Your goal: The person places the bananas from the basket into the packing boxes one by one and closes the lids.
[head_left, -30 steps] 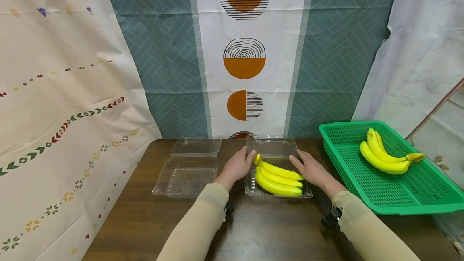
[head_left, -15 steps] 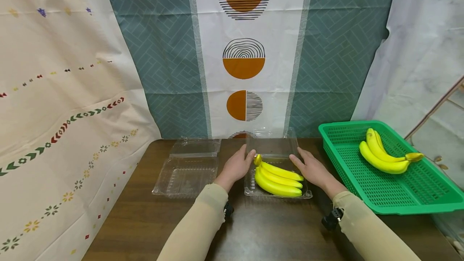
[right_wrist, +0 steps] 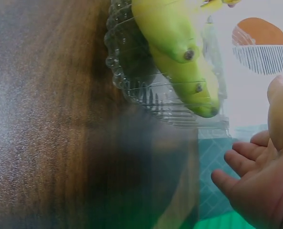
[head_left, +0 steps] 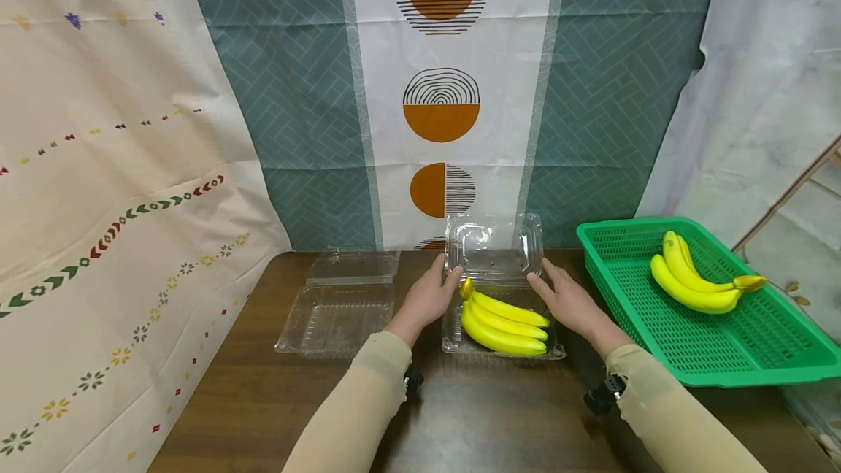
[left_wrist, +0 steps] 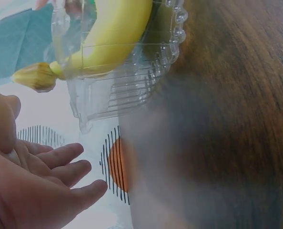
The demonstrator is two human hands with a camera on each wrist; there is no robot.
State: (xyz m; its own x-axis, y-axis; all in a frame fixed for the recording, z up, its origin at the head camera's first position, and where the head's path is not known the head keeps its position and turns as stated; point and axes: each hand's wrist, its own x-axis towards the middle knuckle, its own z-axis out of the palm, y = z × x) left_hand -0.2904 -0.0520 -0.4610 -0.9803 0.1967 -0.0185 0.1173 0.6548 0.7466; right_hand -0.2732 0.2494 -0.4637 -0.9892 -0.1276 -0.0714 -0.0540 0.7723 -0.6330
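One dark wooden table [head_left: 473, 422] takes up the foreground, with patterned cloths [head_left: 302, 93] hung behind and beside it. On its right is a green basket [head_left: 755, 378] holding a second banana bunch [head_left: 699, 301]. Two clear hinged boxes lie near the middle: the left box [head_left: 335, 320] spread flat, and the right box [head_left: 453, 347], whose base holds a banana bunch [head_left: 506, 323].

The relation that matters is between the right box's lid [head_left: 493, 243] and the two hands. It stands raised at the far hinge, its long axis running left to right, one side edge at each hand, so neither hand is clearly nearer. The bunch lies below and in front of it, between the hands. Its long axis runs crosswise on a slight slant, stem to the left and away from the person, tips to the right and toward them.

The left hand [head_left: 427, 294] and right hand [head_left: 570, 300] have their fingers extended and loosely parted, not wrapped round anything; against such clear plastic, whether the fingertips press on the lid is hard to be sure of. Smallest, the stem [head_left: 466, 288] sits just beside the left thumb.
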